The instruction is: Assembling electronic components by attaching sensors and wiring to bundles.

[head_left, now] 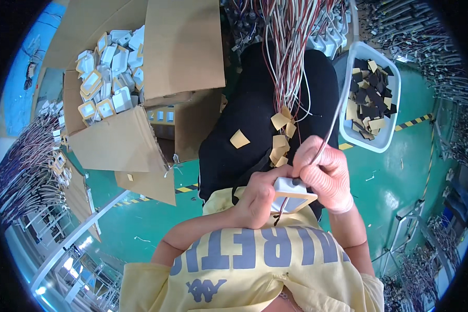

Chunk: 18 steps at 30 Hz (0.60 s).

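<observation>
Close to my chest, my left hand [256,200] grips a small white plastic housing [285,186] with a tan rim. A grey-brown cable [323,139] enters the far side of the housing at a dark spot, and its thin wire ends hang out of the open side. At that entry point my right hand [325,174] is closed around the cable, with its fingertips touching or nearly touching the housing. Several tan square pieces [280,144] lie on my lap beyond my hands, and a single tan square [239,139] rests on my dark trousers.
An open cardboard box [114,138] at the far left holds many white housings. A bundle of red and white wires [291,57] drapes over my lap. On the right stands a white bin [370,144] of black and tan pieces. More cables [23,161] are piled at the left.
</observation>
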{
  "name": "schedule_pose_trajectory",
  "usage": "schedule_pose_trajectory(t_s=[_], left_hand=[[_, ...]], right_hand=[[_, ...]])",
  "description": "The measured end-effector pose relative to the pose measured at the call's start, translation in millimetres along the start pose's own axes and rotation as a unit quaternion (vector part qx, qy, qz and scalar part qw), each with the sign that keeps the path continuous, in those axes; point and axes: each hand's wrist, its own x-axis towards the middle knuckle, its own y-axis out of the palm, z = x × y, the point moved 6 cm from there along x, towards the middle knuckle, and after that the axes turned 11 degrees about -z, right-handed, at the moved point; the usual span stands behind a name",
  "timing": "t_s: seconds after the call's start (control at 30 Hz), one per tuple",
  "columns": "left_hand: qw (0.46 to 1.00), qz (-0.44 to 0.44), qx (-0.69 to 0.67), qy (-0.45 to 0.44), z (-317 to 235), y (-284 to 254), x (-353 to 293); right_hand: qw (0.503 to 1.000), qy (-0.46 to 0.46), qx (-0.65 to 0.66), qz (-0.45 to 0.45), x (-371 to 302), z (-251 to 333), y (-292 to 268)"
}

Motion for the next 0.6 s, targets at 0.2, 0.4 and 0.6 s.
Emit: schedule_pose_trajectory(t_s=[0.2, 0.4, 0.6], left_hand=[[0.999, 0.007, 0.033, 0.009, -7, -5, 2], [0.999, -0.006, 0.04, 0.018, -7, -5, 4], [0.995, -0.019, 0.084, 0.049, -6, -5, 8]], right_hand=[[0.998, 0.037, 0.041, -0.001, -4, 1, 1], [0.988, -0.063, -0.104, 0.096, 4, 18, -6], [0.988, 0.019, -0.103, 0.117, 17, 22, 9]])
